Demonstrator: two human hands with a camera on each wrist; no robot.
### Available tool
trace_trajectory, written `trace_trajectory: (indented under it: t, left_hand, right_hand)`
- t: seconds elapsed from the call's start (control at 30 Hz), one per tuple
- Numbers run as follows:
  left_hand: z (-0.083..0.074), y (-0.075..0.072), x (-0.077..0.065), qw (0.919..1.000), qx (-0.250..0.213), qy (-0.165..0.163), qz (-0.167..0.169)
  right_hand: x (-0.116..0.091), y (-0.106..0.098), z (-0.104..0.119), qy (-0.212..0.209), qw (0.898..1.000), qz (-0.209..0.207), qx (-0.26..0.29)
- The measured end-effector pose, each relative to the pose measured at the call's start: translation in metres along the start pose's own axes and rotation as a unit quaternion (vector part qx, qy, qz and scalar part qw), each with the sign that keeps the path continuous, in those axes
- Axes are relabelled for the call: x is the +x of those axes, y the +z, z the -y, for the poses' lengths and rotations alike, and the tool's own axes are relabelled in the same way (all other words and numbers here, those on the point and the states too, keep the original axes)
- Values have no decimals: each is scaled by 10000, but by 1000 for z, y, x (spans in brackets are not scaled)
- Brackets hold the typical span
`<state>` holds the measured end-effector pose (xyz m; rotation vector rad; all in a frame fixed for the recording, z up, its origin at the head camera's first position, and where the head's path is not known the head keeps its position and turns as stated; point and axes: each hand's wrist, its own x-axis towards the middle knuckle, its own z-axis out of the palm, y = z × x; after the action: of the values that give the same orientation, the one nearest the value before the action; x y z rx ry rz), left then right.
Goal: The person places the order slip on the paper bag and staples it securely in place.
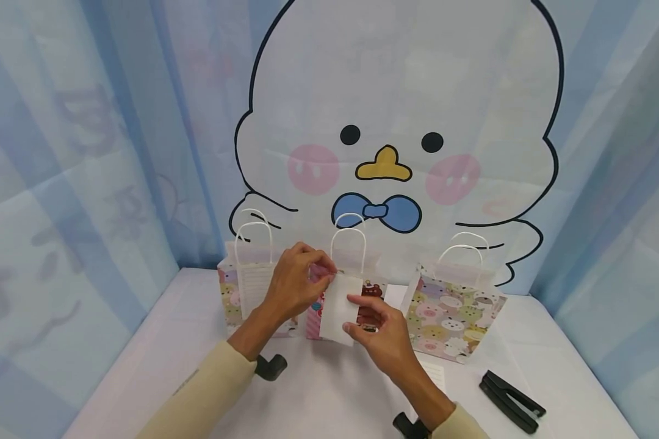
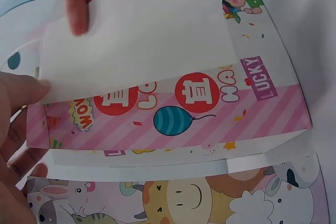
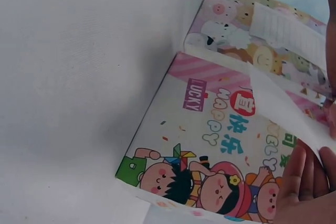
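A white sheet of paper (image 1: 342, 308) lies against the front of the middle paper gift bag (image 1: 315, 320), which has pink stripes and cartoon children. My left hand (image 1: 299, 277) pinches the sheet's upper left corner against the bag's rim; in the left wrist view its thumb (image 2: 23, 90) is over the paper and fingers are behind the bag. My right hand (image 1: 384, 335) touches the sheet from the right, fingers fairly straight, index finger and thumb apart. In the right wrist view its fingers (image 3: 304, 174) lie by the paper, partly cut off by the frame.
A gift bag (image 1: 230, 299) with cartoon animals and a lined sheet (image 1: 255, 283) on its front stands at left. Another animal gift bag (image 1: 453, 314) stands at right. A black stapler (image 1: 511, 401) lies on the table's right, and a lined paper (image 1: 435, 373) lies partly under my right arm.
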<state>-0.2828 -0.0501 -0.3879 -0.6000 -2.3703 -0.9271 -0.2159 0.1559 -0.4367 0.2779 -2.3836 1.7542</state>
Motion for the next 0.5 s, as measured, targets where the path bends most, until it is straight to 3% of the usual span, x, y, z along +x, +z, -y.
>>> trace_trajectory:
  t: [0.5]
  left_hand:
    - [-2, 2, 0, 9999, -39, 64, -85]
  right_hand:
    - [3, 2, 2, -22, 9988, -32, 493]
